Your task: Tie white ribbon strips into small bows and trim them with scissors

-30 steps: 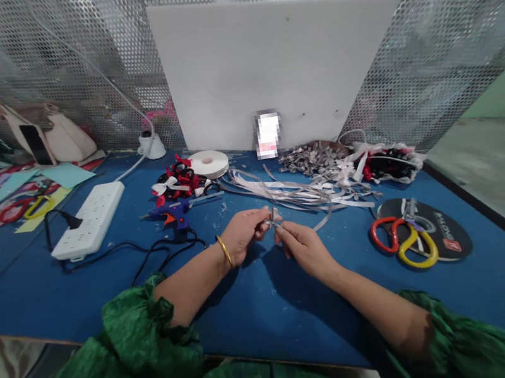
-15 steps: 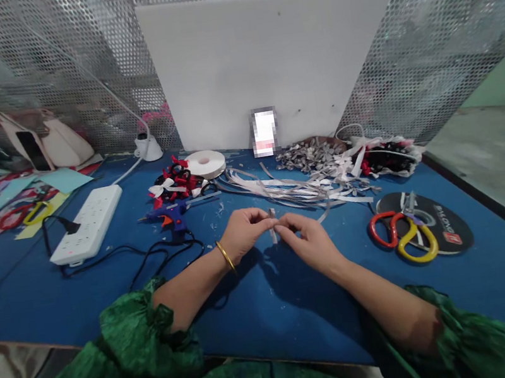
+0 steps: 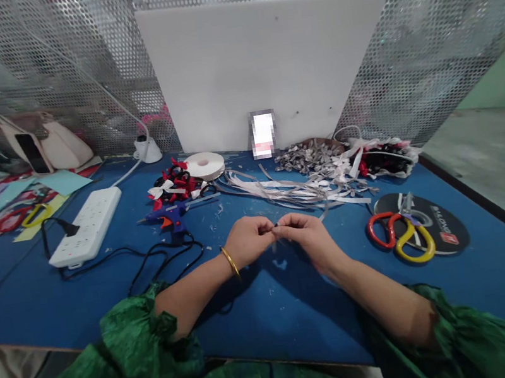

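My left hand [image 3: 250, 240] and my right hand [image 3: 308, 236] meet fingertip to fingertip above the blue table, both closed in a pinch. Between them is a short piece of grey ribbon [image 3: 274, 245], almost wholly covered by the fingers; only a faint end shows below. Just beyond the hands lies a loose bundle of white and grey ribbon strips [image 3: 276, 190]. A heap of small grey ribbon pieces [image 3: 309, 156] sits behind it. To the left of my left hand rests a blue glue gun [image 3: 168, 216].
Red-and-yellow-handled scissors [image 3: 414, 241] lie on a black disc [image 3: 449, 218] at right. A ribbon roll [image 3: 205, 166] and red, black and white bows [image 3: 173, 185] are at back left. A power strip [image 3: 88, 226] with cables stands left. A lit phone [image 3: 264, 135] leans against a white board [image 3: 261, 60].
Both hands have come slightly lower and closer together. The grey ribbon stood upright and visible between the fingertips before; now the fingers cover most of it.
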`<state>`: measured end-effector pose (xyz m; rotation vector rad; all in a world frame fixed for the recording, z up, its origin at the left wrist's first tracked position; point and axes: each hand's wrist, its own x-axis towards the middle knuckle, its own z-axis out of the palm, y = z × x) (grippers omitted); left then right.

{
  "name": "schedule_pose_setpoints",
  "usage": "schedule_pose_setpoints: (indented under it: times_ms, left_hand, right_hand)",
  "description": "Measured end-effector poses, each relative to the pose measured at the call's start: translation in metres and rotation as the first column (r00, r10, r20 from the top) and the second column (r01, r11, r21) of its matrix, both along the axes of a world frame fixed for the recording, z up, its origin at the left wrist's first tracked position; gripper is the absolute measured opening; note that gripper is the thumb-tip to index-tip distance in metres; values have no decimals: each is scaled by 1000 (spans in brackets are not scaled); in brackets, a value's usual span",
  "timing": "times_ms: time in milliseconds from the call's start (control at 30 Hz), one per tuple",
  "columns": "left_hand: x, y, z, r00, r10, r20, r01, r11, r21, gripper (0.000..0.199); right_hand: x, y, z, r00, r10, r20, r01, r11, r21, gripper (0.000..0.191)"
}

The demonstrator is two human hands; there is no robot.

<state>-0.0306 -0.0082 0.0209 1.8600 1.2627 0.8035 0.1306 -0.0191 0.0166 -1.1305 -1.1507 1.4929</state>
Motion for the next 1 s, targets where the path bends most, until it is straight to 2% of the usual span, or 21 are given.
schedule_pose_setpoints:
  times_ms: [133,200,300,367,500,633,700,800,933,1000]
  left_hand:
    - [0,-1,4,1000,15,-27,-14,999,44,23]
    - [-1,-1,5,999,24,-46,-21,998,52,21]
    - [-1,-2,6,995,12,-103,-3,996,93,16]
    - [-1,-2,8,992,4,-125,12,992,128,13]
    - [-1,-3,10,994,2,-111,15,989,149,14]
    - [-3,-3,10,985,-68,-156,102,970,221,10]
    - [-3,-3,11,963,-92,-254,171,936,309,11]
    - [-4,-5,12,924,-61,-378,241,859,451,12]
    - [-3,-6,14,867,23,-498,349,686,638,23]
    - [-3,-5,14,835,71,-546,388,627,675,27]
  right_hand:
    - [1,2,-2,976,60,-211,-96,982,-164,21]
    - [4,4,-2,972,107,-207,-149,969,-198,22]
    - [8,6,1,981,181,-75,-193,960,-202,28]
    - [9,7,2,981,191,-45,-196,956,-218,29]
    - [11,8,4,969,157,-190,-209,931,-299,25]
    - [12,9,3,941,207,-269,-294,892,-343,31]
    - [13,9,4,928,235,-291,-333,871,-360,30]
    - [12,8,6,910,208,-358,-349,851,-392,27]
    - [10,8,10,870,132,-474,-371,809,-455,24]
    - [9,9,10,853,108,-511,-392,779,-490,23]
